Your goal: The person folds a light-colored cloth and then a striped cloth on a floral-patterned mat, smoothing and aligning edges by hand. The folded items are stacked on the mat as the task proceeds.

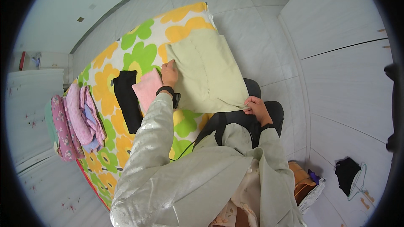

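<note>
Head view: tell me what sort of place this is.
Probably a bedroom at home. A bed with a flowered sheet bears a pile of folded clothes, both hands hold a pale green cloth, and a garment on a hanger lies on the tiled floor.

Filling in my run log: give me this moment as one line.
left hand: on pale green cloth | right hand: pinching its corner | pink cloth, black cloth on floral sheet

Both arms come up from the lower edge in pale shiny sleeves; the left hand (169,73) reaches farther out, fingers bent and pinched, a dark band at its wrist; the right hand (256,108) sits nearer the body, fingers curled shut in a pinch.
</note>
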### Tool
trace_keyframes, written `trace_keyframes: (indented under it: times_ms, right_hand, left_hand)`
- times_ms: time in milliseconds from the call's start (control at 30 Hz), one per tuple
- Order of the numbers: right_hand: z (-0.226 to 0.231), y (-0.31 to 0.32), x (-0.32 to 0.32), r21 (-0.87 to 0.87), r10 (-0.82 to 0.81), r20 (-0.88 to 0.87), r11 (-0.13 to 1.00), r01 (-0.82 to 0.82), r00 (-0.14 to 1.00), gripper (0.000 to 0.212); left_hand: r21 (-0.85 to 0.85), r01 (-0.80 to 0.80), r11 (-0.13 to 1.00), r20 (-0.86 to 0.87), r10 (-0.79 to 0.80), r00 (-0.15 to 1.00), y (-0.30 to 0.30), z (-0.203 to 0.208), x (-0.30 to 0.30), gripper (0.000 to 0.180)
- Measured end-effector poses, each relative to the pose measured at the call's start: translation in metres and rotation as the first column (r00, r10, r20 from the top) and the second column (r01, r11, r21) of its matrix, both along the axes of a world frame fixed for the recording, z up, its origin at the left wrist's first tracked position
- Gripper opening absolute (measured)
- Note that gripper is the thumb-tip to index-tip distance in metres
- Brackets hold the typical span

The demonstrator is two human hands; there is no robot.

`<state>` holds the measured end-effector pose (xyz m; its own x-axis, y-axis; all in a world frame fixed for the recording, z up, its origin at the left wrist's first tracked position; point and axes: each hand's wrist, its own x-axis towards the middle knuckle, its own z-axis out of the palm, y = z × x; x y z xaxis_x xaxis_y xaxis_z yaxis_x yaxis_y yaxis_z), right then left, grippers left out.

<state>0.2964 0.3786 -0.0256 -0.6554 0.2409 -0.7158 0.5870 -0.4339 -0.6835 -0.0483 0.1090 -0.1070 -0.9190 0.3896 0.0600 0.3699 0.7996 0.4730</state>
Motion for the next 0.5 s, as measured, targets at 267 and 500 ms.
trace_keyframes:
  times_ms: [267, 500]
  right_hand:
    - [0.003, 0.0, -0.003, -0.008, -0.013, 0.033, 1.0, 0.014, 0.999, 0.01]
    - [0.003, 0.0, -0.003, -0.024, -0.049, 0.033, 0.998, 0.05, 0.998, 0.009]
  left_hand:
    - [0.034, -0.204, 0.978, 0.055, 0.202, 0.978, 0.006, 0.028, -0.006, 0.038]
    - [-0.404, -0.046, 0.914, -0.263, -0.068, 0.962, -0.002, 0.016, 0.016, 0.045]
